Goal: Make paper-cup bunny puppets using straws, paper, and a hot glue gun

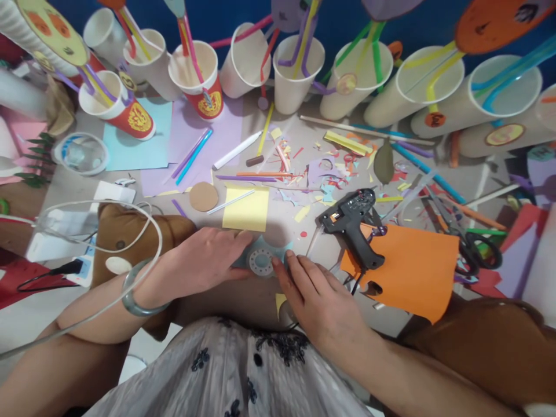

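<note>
A small light-blue piece with a pale ring-shaped disc (261,262) lies between my two hands near the table's front edge. My left hand (212,255), its fingers together, holds the piece's left side. From the right, my right hand (315,289) touches its edge with the thumb and index finger. Just beyond is a yellow paper square (245,211). A black glue gun (358,229) lies to the right, partly over an orange sheet (417,266).
White and red paper cups (290,95) holding coloured straws line the back. Paper scraps and straws litter the middle. Scissors (480,249) lie at the right. A white cable (158,231) loops above my left forearm, near a brown cushion (130,229).
</note>
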Demonstrator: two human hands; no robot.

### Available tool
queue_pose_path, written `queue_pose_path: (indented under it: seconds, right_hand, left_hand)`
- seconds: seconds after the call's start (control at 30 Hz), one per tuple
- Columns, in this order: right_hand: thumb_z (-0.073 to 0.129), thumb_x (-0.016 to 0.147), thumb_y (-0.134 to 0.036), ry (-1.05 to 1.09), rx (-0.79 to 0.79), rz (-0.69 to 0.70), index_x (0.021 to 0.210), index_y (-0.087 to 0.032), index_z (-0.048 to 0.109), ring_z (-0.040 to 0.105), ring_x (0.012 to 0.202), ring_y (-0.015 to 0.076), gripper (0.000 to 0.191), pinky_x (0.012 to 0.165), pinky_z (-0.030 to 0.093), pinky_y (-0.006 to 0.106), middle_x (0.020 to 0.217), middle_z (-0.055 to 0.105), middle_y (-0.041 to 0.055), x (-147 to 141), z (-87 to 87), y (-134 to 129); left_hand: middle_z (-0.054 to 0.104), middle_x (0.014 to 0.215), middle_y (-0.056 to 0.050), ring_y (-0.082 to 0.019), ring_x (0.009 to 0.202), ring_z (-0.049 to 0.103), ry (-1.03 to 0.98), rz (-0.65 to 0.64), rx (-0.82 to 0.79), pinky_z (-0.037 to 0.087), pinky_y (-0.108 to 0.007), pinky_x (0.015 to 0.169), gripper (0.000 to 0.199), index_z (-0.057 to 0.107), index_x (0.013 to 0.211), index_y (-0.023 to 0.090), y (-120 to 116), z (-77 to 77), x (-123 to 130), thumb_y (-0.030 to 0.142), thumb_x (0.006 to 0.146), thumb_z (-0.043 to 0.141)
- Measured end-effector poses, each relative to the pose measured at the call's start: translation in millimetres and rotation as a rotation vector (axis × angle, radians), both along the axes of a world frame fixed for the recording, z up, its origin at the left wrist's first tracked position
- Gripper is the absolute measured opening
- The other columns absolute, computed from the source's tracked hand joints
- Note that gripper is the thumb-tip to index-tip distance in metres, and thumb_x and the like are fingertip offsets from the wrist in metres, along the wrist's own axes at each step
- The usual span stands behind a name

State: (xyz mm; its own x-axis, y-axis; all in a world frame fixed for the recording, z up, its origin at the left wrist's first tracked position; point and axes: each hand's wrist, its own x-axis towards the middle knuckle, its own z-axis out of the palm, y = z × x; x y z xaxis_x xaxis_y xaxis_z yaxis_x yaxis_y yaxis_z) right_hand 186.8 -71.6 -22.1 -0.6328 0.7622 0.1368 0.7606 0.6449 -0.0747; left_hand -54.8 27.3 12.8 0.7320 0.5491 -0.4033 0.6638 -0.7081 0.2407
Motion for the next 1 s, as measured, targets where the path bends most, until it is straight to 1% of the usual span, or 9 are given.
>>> queue_pose_path:
  seconds: [0.07, 0.17, 0.23, 0.37, 0.53, 0.7, 0.83, 0.9, 1.0]
  right_hand:
    - [0.046, 0.089, -0.005, -0.005, -0.003, -0.001, 0.136, -0.003, 0.063, 0.060, 0.112, 0.0305, 0.050, 0.094, 0.050, 0.042, 0.128, 0.069, 0.0233, 0.2, 0.2, 0.2]
    - [0.047, 0.089, -0.005, -0.002, -0.011, 0.005, 0.137, -0.002, 0.063, 0.059, 0.111, 0.0311, 0.051, 0.094, 0.049, 0.043, 0.128, 0.068, 0.0244, 0.0, -0.3, 0.1]
    - [0.048, 0.089, -0.005, -0.002, -0.011, 0.002, 0.136, -0.002, 0.063, 0.059, 0.110, 0.0312, 0.050, 0.093, 0.049, 0.044, 0.128, 0.068, 0.0247, -0.2, -0.7, 0.2]
    - [0.047, 0.090, -0.006, -0.010, -0.004, 0.005, 0.135, -0.002, 0.064, 0.060, 0.108, 0.0314, 0.049, 0.093, 0.049, 0.044, 0.126, 0.069, 0.0240, 0.1, -0.8, 1.0]
    - [0.046, 0.090, -0.006, -0.003, -0.005, 0.025, 0.137, -0.002, 0.063, 0.059, 0.107, 0.0317, 0.050, 0.094, 0.049, 0.045, 0.125, 0.069, 0.0243, 0.8, -1.3, 2.3]
    - [0.046, 0.091, -0.006, -0.009, -0.013, 0.038, 0.140, -0.001, 0.060, 0.058, 0.106, 0.0311, 0.051, 0.092, 0.049, 0.045, 0.125, 0.070, 0.0231, 1.9, -1.9, 3.3]
    - [0.046, 0.091, -0.005, -0.036, 0.007, 0.065, 0.141, 0.001, 0.058, 0.058, 0.105, 0.0312, 0.052, 0.090, 0.049, 0.045, 0.124, 0.070, 0.0237, 2.8, -0.8, 4.7]
    - [0.046, 0.090, -0.004, -0.049, 0.016, 0.077, 0.141, 0.002, 0.057, 0.058, 0.105, 0.0312, 0.052, 0.090, 0.048, 0.045, 0.125, 0.070, 0.0244, 2.7, -0.2, 5.7]
    - [0.047, 0.089, -0.003, -0.070, 0.033, 0.088, 0.142, 0.003, 0.056, 0.058, 0.105, 0.0313, 0.054, 0.091, 0.047, 0.044, 0.125, 0.070, 0.0241, 2.0, 0.0, 6.7]
  left_hand:
    - [0.074, 0.104, -0.009, -0.023, 0.089, 0.072, 0.002, 0.001, 0.006, 0.051, -0.034, 0.075, 0.041, 0.058, 0.123, 0.017, -0.4, -0.1, -0.1, 0.049, 0.099, 0.061]
    - [0.073, 0.098, -0.008, -0.023, 0.086, 0.071, -0.008, 0.031, -0.005, 0.051, -0.033, 0.074, 0.037, 0.058, 0.121, 0.018, -1.5, -1.1, -0.8, 0.047, 0.098, 0.061]
    - [0.073, 0.097, -0.007, -0.022, 0.086, 0.071, -0.017, 0.041, -0.014, 0.051, -0.033, 0.074, 0.035, 0.059, 0.119, 0.018, -1.7, -1.1, -0.7, 0.047, 0.099, 0.061]
    - [0.073, 0.098, -0.007, -0.022, 0.085, 0.072, 0.003, 0.026, -0.027, 0.050, -0.032, 0.072, 0.033, 0.058, 0.116, 0.018, 0.2, 2.3, 1.8, 0.046, 0.099, 0.061]
    - [0.074, 0.099, -0.007, -0.023, 0.085, 0.073, 0.029, 0.002, -0.021, 0.050, -0.032, 0.069, 0.038, 0.055, 0.119, 0.017, 2.6, 5.7, 4.3, 0.048, 0.097, 0.063]
    - [0.075, 0.097, -0.006, -0.022, 0.081, 0.073, -0.010, -0.017, 0.008, 0.048, -0.032, 0.065, 0.037, 0.057, 0.118, 0.017, 2.4, 2.1, 2.0, 0.045, 0.096, 0.065]
    - [0.075, 0.099, -0.008, -0.022, 0.082, 0.072, -0.067, 0.000, 0.040, 0.046, -0.031, 0.068, 0.038, 0.059, 0.117, 0.016, 2.9, -1.7, 0.4, 0.047, 0.096, 0.066]
    - [0.075, 0.100, -0.008, -0.021, 0.082, 0.071, -0.076, 0.007, 0.009, 0.045, -0.030, 0.068, 0.036, 0.060, 0.116, 0.016, 4.8, -2.0, 0.6, 0.047, 0.097, 0.064]
    - [0.074, 0.091, -0.006, -0.018, 0.074, 0.068, -0.046, 0.025, -0.096, 0.041, -0.028, 0.065, 0.034, 0.062, 0.110, 0.015, 9.5, -1.4, 0.8, 0.047, 0.099, 0.060]
